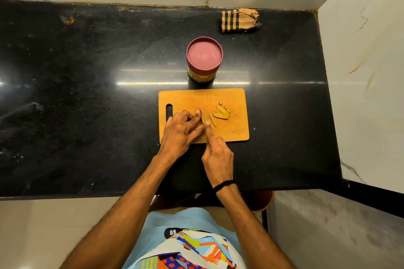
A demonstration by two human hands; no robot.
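On a black stone tabletop [87, 94], seen from above, a wooden chopping board [236, 133] is laid just in front of the person, and a yellowish root is being sliced on it. Part of the work appears to be done. A small heap of cut slices [222, 112] is gathered on the right half of the board, and one thin strip [213, 120] lies apart from it, just right of the blade. What is left is the root piece [203, 122] under the fingers of the left hand. Most of it is hidden, so how much remains cannot be told.

The left hand [181, 129] is set on the board near the handle slot, fingers bent, with the tips pinching the root piece down. The right hand [217, 157] is placed nearer the body, its fingers curled round the largely covered handle of a knife [202, 116]. Its index finger is stretched forward along the back of the blade. The blade is stood on edge, close against the left fingertips. Both forearms are bare, and a dark band is worn at the right wrist.

Behind the board a jar [204, 55] with a maroon lid is stood, and a striped cloth [240, 20] lies near the wall.
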